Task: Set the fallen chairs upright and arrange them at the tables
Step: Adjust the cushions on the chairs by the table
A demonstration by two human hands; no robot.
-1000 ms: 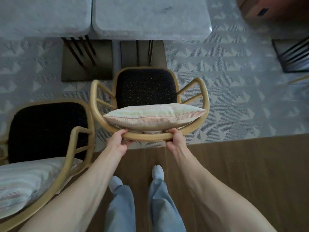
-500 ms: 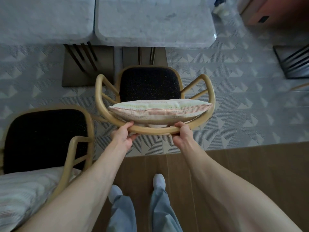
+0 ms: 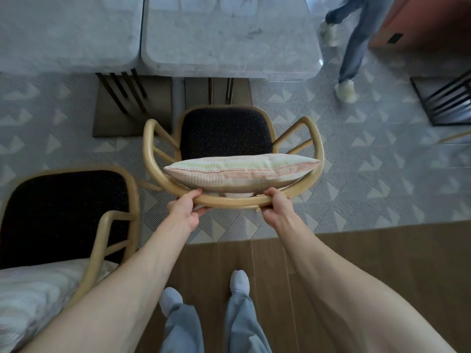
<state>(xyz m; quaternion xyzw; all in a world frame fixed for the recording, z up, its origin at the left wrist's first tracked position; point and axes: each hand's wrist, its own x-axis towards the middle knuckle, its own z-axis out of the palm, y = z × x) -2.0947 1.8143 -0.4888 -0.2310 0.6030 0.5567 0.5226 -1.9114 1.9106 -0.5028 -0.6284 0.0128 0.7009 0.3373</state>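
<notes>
Both hands, left hand (image 3: 184,212) and right hand (image 3: 277,206), clenched round curved tan wooden chair back-rail (image 3: 230,201), striped cushion (image 3: 239,171) just beyond fingertips, liable to slide off if jerked toward grey marble table (image 3: 229,39).

No legible text, label, brand, number or sign is shown on any surface in the head view.

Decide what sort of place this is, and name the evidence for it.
Probably a café or restaurant dining area: two marble-topped tables pushed side by side, matching cushioned wooden armchairs facing them, and patterned floor tiles.
</notes>
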